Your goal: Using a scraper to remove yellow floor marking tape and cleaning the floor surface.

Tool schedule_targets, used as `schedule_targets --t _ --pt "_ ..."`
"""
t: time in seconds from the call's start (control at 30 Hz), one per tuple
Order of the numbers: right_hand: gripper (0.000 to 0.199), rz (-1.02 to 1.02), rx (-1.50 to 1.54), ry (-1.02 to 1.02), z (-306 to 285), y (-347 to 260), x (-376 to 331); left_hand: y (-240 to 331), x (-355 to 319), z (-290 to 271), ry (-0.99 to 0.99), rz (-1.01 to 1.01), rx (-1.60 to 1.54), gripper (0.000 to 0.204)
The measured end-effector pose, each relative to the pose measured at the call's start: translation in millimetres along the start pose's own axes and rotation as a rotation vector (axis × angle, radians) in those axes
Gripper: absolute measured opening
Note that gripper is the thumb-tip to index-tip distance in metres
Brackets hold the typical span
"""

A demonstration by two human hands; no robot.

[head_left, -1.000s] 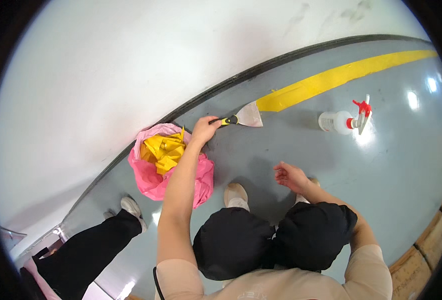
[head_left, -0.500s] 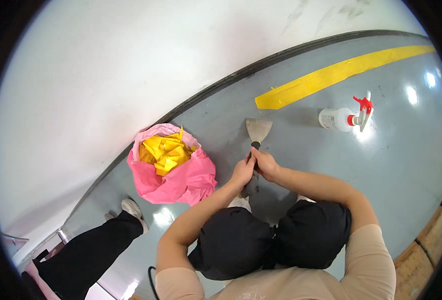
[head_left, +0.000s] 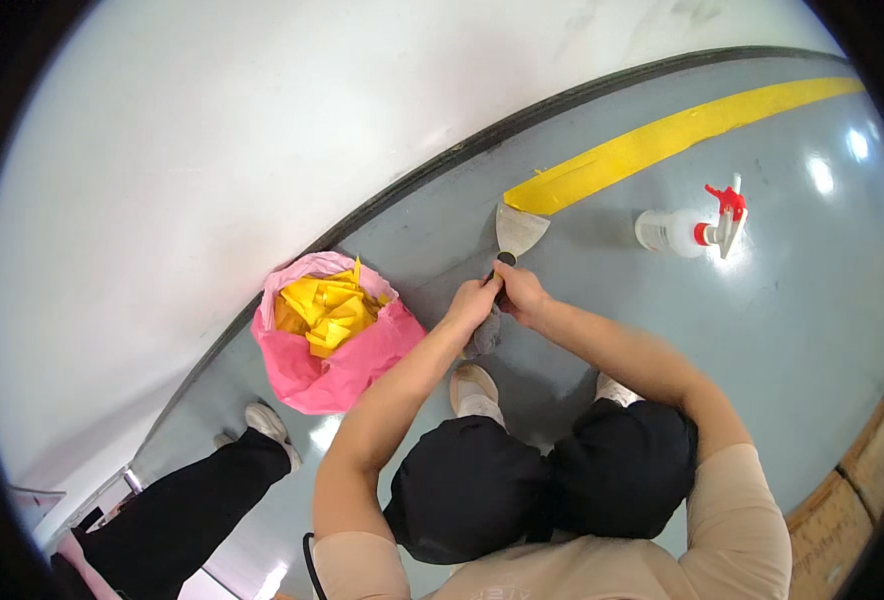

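Both my hands are wrapped round the black handle of a wide metal scraper [head_left: 520,231]. My left hand [head_left: 475,299] grips it from the left side, and my right hand [head_left: 524,292] closes on it from the right. The scraper's blade points away from me, its broad edge at the near end of a yellow floor tape strip [head_left: 652,150]. Whether the edge is under the tape cannot be made out. A grey crumpled cloth [head_left: 486,333] lies just below my hands, partly hidden by them.
Left of my hands stands an open pink bag [head_left: 337,372] with crumpled yellow tape [head_left: 330,308] inside. A white spray bottle [head_left: 674,233] with a red trigger lies to the right. A white wall [head_left: 262,130] rises at the far side. Another person's black-trousered leg [head_left: 192,500] is at left.
My hands have pushed the scraper forward, and its blade has gone from short of the tape to the tape's near end. The grey cloth and my left shoe show more now.
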State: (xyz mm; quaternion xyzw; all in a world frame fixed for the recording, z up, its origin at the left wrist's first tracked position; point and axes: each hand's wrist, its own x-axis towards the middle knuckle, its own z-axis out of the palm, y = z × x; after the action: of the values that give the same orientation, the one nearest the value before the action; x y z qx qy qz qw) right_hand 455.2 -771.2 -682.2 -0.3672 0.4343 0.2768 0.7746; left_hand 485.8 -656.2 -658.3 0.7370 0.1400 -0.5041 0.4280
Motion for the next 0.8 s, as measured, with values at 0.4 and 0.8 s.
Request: schedule_targets --t 0.4,0.8 --pt "0.038 -0.117 -0.094 0.077 -23.1 2.9 -12.2 -14.0 2.3 37.3 0.026 0.121 -0.032 0.055" --pt "0.043 -0.112 -0.207 0.102 -14.7 0.4 0.3 -7.3 -0.2 31.0 0.033 0.059 -0.113 0.054"
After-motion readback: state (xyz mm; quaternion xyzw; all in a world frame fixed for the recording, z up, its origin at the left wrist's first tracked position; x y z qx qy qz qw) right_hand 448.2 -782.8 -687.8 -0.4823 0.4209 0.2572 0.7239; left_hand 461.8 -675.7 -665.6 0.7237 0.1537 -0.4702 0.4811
